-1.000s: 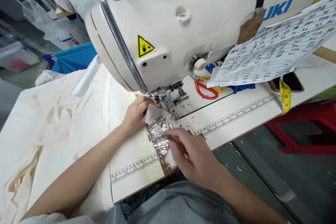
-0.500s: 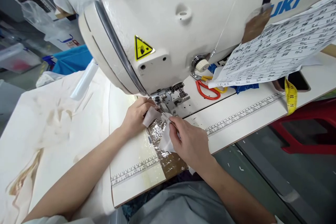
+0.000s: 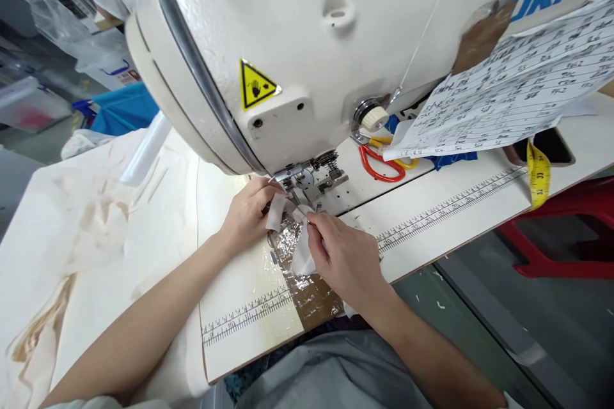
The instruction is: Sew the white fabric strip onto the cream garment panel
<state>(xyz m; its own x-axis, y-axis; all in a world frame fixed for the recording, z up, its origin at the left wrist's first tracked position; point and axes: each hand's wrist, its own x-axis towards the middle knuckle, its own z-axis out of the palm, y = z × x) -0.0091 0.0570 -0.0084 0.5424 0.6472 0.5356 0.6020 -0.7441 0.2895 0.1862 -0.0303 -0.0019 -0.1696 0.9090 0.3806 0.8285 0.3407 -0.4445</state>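
At the needle area of a white sewing machine (image 3: 307, 64), both hands work on a small piece of thin white fabric (image 3: 303, 254). My left hand (image 3: 247, 211) lies left of the presser foot (image 3: 302, 195), fingers bent and pressed together on the fabric, a short end hanging below them. Just right of and below the foot, my right hand (image 3: 343, 252) is closed in a pinch at the fabric's edge. A thin dark sliver shows by its fingertips, too small to name. The fabric's part under the foot is mostly hidden by fingers.
Red- and yellow-handled scissors (image 3: 381, 163) lie behind the ruler-marked table edge (image 3: 451, 208). A handwritten sheet (image 3: 508, 86) hangs at right, near a yellow tape measure (image 3: 538, 172). Pale cloth (image 3: 96, 223) covers the left side. A red stool (image 3: 566, 230) stands at right.
The view has shifted slightly, bringing the machine a little closer. Both hands stay at the presser foot; the fabric end by my left hand hangs at a slightly different angle.
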